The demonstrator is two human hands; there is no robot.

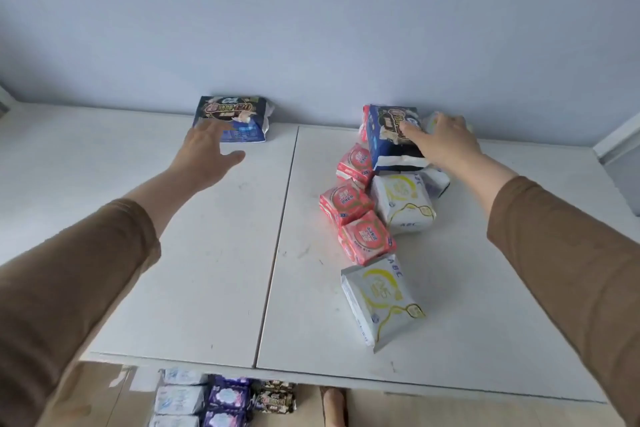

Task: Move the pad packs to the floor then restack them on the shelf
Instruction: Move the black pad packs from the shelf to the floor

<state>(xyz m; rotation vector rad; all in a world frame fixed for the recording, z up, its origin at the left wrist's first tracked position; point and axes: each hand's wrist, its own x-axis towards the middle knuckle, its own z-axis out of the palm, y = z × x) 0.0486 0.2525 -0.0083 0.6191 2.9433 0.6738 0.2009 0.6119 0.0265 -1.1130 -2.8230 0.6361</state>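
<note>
Reaching hands (pixel 207 146), packs (pixel 394 135) rearward.

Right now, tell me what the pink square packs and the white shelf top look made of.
Pink square packs: soft plastic film, glossy, with crinkled, sealed edges. White shelf top: probably laminated board, smooth and matt, with a seam between two panels and scuff marks.

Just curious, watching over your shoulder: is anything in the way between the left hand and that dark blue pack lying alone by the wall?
Nothing visible. The left hand reaches open over bare white shelf, its fingertips already at the near edge of the lone dark blue pack. The other packs cluster off to the right.
</note>
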